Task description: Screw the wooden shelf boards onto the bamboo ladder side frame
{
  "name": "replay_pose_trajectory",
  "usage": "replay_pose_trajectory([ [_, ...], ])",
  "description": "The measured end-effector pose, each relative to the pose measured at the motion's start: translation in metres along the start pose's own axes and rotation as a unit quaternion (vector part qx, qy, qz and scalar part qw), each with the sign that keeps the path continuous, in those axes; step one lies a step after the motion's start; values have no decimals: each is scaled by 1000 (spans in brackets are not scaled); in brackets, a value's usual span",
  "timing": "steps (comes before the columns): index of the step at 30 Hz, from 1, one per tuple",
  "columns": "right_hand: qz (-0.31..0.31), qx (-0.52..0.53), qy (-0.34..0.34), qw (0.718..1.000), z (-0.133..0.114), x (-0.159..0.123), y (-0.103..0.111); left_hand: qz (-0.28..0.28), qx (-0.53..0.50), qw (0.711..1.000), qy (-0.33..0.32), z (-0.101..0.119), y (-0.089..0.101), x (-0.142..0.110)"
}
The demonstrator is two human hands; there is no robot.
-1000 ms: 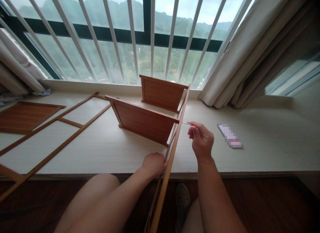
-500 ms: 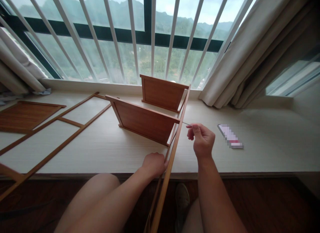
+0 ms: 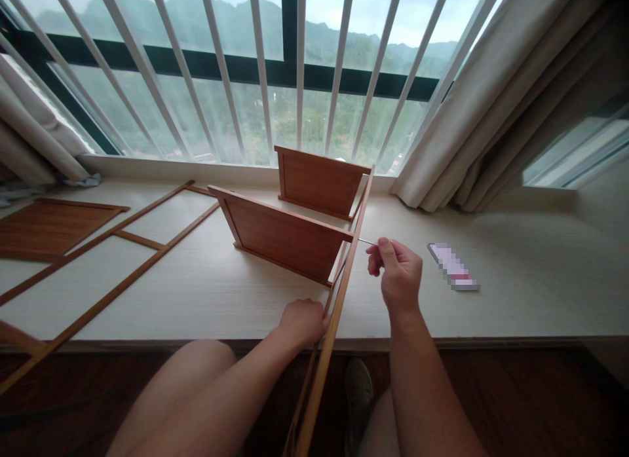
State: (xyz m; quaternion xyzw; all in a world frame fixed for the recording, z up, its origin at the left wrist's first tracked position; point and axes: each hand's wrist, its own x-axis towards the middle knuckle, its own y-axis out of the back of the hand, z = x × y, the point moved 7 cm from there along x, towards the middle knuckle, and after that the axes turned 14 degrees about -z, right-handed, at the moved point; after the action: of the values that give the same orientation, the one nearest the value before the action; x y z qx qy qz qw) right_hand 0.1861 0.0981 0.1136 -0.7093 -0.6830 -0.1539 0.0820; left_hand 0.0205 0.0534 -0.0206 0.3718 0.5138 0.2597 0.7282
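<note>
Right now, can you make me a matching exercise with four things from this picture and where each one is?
Things:
1. left hand
2. right hand
3. phone
4. flat wooden panel

Places:
A. lying on the sill, right of both hands
B. gripping the upright side frame near the sill edge
C. lying on the sill, far left
D. pinching a thin metal tool against the frame

Pairs: 1-B, 2-D, 3-A, 4-C

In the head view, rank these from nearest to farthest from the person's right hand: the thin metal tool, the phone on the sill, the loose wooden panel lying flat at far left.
1. Thin metal tool: pinched in the right hand, its tip at the upright side rail.
2. Phone: on the sill just right of that hand.
3. Loose wooden panel: flat at far left.
</note>
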Motion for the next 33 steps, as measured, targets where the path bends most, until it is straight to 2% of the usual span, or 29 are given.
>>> replay_pose_trajectory([
  [9,3,-35,9,999,-1,-1,1,-1,-2,1000,2,0,3,-3],
  [22,-10,-20,33,999,-2,-2,1,5,1,1000,-1,0,3,-1],
  [28,-39,1,45,998,-6,-1,-5,4,2,1000,-4,0,3,0],
  [33,6,16,37,999,-1,-3,1,3,3,1000,-2,2,3,-1],
])
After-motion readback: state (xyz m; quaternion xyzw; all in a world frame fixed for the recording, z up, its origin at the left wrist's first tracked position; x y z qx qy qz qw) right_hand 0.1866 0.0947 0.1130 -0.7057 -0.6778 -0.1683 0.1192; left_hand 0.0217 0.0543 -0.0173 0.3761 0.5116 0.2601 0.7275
